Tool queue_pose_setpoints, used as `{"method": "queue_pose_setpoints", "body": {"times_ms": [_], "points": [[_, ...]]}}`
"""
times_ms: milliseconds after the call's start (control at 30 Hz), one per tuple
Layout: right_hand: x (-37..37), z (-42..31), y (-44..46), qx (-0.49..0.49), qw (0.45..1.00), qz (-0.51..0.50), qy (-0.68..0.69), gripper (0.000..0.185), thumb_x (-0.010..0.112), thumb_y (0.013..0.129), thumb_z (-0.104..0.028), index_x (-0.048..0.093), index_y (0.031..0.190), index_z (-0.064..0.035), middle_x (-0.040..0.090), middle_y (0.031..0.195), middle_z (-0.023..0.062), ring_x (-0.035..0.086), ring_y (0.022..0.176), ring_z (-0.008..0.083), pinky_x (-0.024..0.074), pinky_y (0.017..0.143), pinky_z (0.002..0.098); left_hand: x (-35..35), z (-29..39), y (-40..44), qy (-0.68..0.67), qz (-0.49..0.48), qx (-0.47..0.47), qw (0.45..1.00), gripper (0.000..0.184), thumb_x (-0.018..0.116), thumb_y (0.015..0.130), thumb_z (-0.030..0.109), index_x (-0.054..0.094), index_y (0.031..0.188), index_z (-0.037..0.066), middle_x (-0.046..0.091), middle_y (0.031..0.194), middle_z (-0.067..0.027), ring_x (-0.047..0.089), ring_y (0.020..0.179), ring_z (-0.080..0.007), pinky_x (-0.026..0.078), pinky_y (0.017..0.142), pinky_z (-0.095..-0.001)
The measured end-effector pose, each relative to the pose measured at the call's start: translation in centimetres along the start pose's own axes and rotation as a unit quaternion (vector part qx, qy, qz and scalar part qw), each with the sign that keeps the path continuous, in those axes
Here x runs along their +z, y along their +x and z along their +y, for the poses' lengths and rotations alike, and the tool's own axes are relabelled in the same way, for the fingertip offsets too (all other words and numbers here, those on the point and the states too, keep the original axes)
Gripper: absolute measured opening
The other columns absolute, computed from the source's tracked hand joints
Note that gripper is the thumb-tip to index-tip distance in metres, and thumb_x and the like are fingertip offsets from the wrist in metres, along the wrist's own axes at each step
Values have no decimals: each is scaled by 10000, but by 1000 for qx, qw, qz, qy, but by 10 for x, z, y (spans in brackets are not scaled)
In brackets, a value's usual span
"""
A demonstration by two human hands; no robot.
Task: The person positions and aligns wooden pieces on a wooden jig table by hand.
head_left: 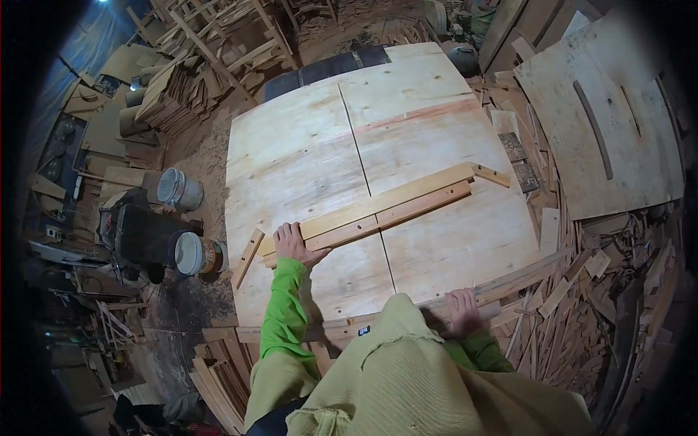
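Left fingers (288,232): holding two long strips (392,202) | right fingers (459,296): cannot tell | two short strips (248,259) | two buckets (180,190)

Worktop (305,174) brightly lit; surroundings dimmer. Bright spot (103,1) lies beyond its far-left corner. Left sleeve (282,309) casts soft shadow near the near edge. Wide-angle distortion; periphery vignetted black.

Wooden strips (389,201) part-hidden under left hand (293,238); tabletop (298,160) edge partly behind garment (407,370); label (363,331) unreadably small

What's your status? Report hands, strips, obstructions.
Left hand on long wooden strips; right hand at tabletop edge, grip unclear. Strips side by side. Short pieces near both ends.
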State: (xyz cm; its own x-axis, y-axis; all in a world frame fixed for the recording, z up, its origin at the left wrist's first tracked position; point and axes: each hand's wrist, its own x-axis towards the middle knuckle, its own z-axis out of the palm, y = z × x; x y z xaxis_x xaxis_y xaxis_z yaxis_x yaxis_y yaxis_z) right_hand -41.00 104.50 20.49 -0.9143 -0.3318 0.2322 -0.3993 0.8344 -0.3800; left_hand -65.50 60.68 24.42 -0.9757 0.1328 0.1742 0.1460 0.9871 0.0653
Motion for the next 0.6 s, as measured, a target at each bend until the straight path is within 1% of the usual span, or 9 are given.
{"method": "queue_pose_setpoints", "body": {"times_ms": [133, 200, 233, 267, 333, 433, 467, 500, 600], "points": [[19, 5, -17, 22, 999, 22, -23, 817, 703, 820, -603, 607, 1323, 33, 590, 1269, 212, 574, 1229, 387, 417, 1145, 581, -5, -11, -3, -27, -11, 58, 998, 1017, 846, 628, 705, 539, 1261, -28, 540, 1127, -187, 499, 1089, -371, 382, 1007, -493], [48, 25, -39, 0, 997, 12, -72, 988, 755, 674, -681, 596, 1322, 47, 560, 1298, 228, 542, 1253, 418, 392, 1138, 633, 2, -29, -3, -48, -10, 98, 994, 1030, 829, 659, 706, 532, 1306, -39, 551, 1150, -198, 506, 1095, -381, 382, 1008, -502], [54, 28, -42, -2, 997, 9, -77, 1028, 769, 636, -703, 598, 1318, 47, 552, 1306, 232, 534, 1260, 428, 385, 1134, 650, 0, -32, -1, -31, -38, 108, 993, 1054, 815, 684, 703, 517, 1366, -43, 562, 1170, -201, 516, 1103, -381, 387, 1006, -506], [56, 29, -42, -4, 997, 6, -83, 1068, 783, 599, -724, 600, 1314, 47, 545, 1315, 235, 525, 1267, 437, 378, 1131, 666, 3, -36, 1, -33, -30, 114, 992, 1056, 815, 681, 707, 519, 1363, -43, 564, 1166, -197, 518, 1100, -376, 390, 1003, -503], [59, 33, -46, 10, 998, 2, -60, 1054, 786, 597, -732, 619, 1301, 34, 546, 1320, 234, 522, 1272, 445, 375, 1127, 680, 15, -41, 2, -41, -14, 118, 992, 1062, 815, 674, 716, 522, 1357, -43, 566, 1158, -191, 521, 1095, -367, 395, 996, -499], [64, 46, -44, 24, 998, -20, -48, 1059, 806, 577, -727, 633, 1303, 25, 544, 1317, 228, 516, 1272, 457, 376, 1109, 709, 23, -42, 13, -58, -11, 87, 994, 1083, 852, 629, 702, 499, 1355, -20, 551, 1153, -190, 516, 1114, -384, 397, 1003, -508], [61, 47, -27, 31, 999, -22, -39, 1062, 812, 571, -722, 634, 1307, 22, 543, 1319, 226, 515, 1272, 457, 378, 1104, 714, 23, -43, 23, -54, -14, 87, 995, 1076, 854, 626, 701, 503, 1346, -18, 552, 1156, -186, 516, 1115, -381, 397, 1003, -507], [54, 47, -7, 19, 999, -3, -33, 1103, 855, 513, -698, 621, 1310, 27, 536, 1321, 222, 513, 1274, 454, 367, 1110, 716, 22, -44, 34, -50, -18, 88, 995, 1069, 857, 623, 699, 506, 1337, -16, 552, 1159, -182, 516, 1115, -378, 397, 1002, -505], [41, 55, 44, 32, 999, -14, -13, 1113, 857, 552, -726, 579, 1348, 0, 524, 1313, 189, 502, 1282, 407, 341, 1137, 701, 21, -49, 78, -35, -15, 92, 995, 1058, 849, 618, 715, 522, 1312, -13, 556, 1161, -167, 515, 1111, -355, 395, 996, -494]]}}
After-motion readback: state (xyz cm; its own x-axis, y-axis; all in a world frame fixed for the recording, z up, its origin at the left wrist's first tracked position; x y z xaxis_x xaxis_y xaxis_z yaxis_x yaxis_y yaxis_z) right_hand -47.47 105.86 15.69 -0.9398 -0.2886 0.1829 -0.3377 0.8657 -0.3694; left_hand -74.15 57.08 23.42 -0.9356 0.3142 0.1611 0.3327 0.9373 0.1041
